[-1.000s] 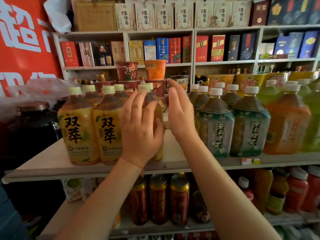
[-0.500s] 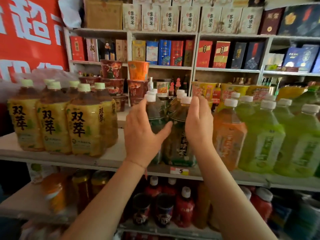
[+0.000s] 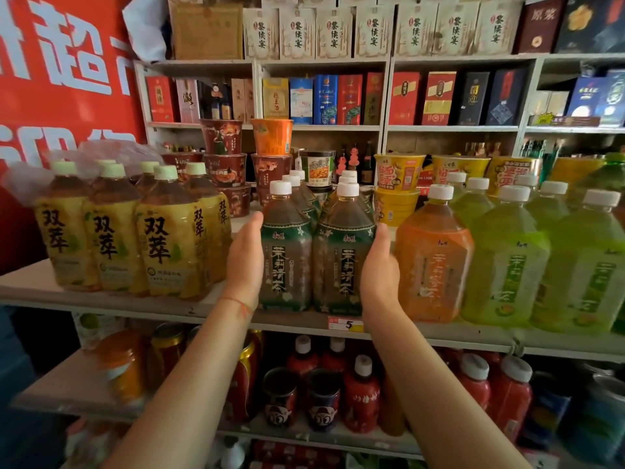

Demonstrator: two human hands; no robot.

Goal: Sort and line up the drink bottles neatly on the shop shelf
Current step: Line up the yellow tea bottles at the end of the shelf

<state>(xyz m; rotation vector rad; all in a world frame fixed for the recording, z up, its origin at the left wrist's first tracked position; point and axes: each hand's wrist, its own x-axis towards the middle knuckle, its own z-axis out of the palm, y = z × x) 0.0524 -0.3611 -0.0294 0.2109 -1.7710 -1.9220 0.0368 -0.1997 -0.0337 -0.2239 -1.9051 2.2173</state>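
Left hand (image 3: 244, 262) flat against left dark-green tea bottle (image 3: 285, 255), right hand (image 3: 378, 272) flat against right one (image 3: 343, 255), fingers straight, squeezing the pair together at shelf (image 3: 101, 301) front; yellow bottles (image 3: 162, 238) left, orange bottle (image 3: 433, 258) right.

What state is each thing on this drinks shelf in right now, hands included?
Left hand: open, flat against the left dark green bottle.
Right hand: open, flat against the right dark green bottle.
Dark green bottles: upright, capped, side by side at the shelf edge.
Yellow bottles: upright, capped, grouped left.
Orange bottle: upright, capped.
Light green bottles: upright, capped.
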